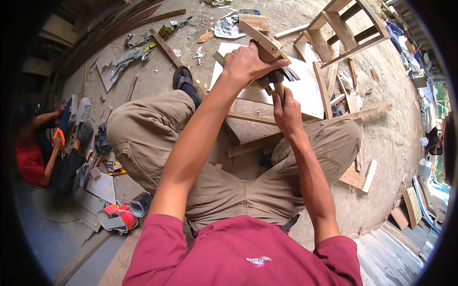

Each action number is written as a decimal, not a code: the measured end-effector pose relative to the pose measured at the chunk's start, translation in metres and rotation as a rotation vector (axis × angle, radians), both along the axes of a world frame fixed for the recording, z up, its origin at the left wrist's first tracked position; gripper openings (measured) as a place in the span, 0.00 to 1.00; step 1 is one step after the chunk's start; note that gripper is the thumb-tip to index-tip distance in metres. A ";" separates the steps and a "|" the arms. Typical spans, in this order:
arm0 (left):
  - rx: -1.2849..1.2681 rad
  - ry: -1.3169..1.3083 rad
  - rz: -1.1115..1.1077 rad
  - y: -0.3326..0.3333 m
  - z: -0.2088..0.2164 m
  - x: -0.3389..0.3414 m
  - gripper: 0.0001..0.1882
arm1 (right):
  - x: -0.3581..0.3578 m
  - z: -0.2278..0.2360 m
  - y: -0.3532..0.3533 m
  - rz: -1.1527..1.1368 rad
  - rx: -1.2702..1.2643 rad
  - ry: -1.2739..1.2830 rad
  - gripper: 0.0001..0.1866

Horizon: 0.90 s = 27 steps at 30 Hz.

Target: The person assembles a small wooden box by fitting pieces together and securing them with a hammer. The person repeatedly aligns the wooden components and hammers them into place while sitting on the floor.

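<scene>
My right hand (288, 112) is closed round the handle of a claw hammer (285, 73), its dark metal head up against the wood. My left hand (243, 62) grips a short wooden block assembly (260, 38), thumb stretched across toward the hammer head. Part of the assembly is hidden behind that hand and the hammer. Under both lies a white panel (310, 93) with wooden strips (322, 90) along its edges. The wood is held above the panel, between my bent knees.
A wooden frame (341, 28) stands at the far right. Offcuts, crumpled foil (229, 26) and a long plank (164, 47) litter the dirt floor. At left a co-worker in red (33, 157) holds a blue saw with an orange handle (59, 136). Red cans (119, 217) stand nearby.
</scene>
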<state>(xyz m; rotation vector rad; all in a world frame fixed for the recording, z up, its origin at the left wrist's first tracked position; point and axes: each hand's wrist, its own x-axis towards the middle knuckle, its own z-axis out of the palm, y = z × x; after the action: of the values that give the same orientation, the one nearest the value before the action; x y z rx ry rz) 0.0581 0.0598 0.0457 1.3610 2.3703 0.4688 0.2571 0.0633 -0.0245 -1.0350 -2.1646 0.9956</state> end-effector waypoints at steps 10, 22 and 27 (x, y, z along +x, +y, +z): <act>-0.077 0.155 -0.100 0.059 -0.012 0.036 0.71 | 0.013 -0.028 0.015 -0.167 -0.446 0.025 0.25; -0.328 0.228 -0.219 0.114 -0.012 0.061 0.61 | 0.024 -0.023 0.026 -0.187 -0.648 0.189 0.23; -0.305 0.280 -0.237 0.111 -0.007 0.069 0.58 | 0.027 -0.044 0.028 -0.224 -0.535 0.118 0.28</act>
<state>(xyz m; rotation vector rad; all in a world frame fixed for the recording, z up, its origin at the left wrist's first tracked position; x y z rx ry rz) 0.1276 0.1707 0.0386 1.6136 2.3233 -0.1538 0.2843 0.0917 -0.0688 -1.3792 -1.6735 1.5227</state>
